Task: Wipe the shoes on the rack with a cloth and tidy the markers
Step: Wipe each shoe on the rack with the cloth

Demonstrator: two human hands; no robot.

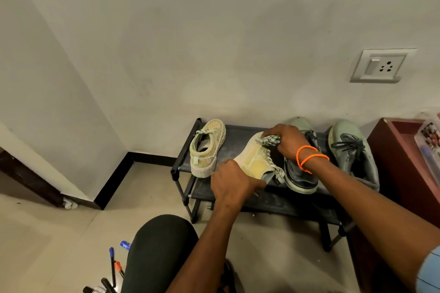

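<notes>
The left hand (232, 182) grips the heel end of a pale yellow sneaker (256, 158), fingers curled round its back and holding it tilted on its side above the top shelf of the black shoe rack (238, 140). The right hand (287, 141), with two orange bands (309, 156) at the wrist, closes round a bunched cloth (270, 139) and presses it against the toe of that same sneaker, just beyond the left hand.

To the left of the left hand, the matching yellow sneaker (207, 147) stands on the rack's top shelf near its left edge, toe toward the wall. Directly under the right wrist sits a dark sneaker (300, 173) with a pale sole, and further right of that hand its partner (352, 152) rests on the same shelf.

Well behind the left hand, down on the tiled floor beside the person's dark-clad knee (158, 252), several markers (113, 266) lie scattered, one blue-capped, one orange-tipped, others black. A maroon cabinet (390, 157) stands right of the rack, and a wall socket (381, 65) sits above the right hand.
</notes>
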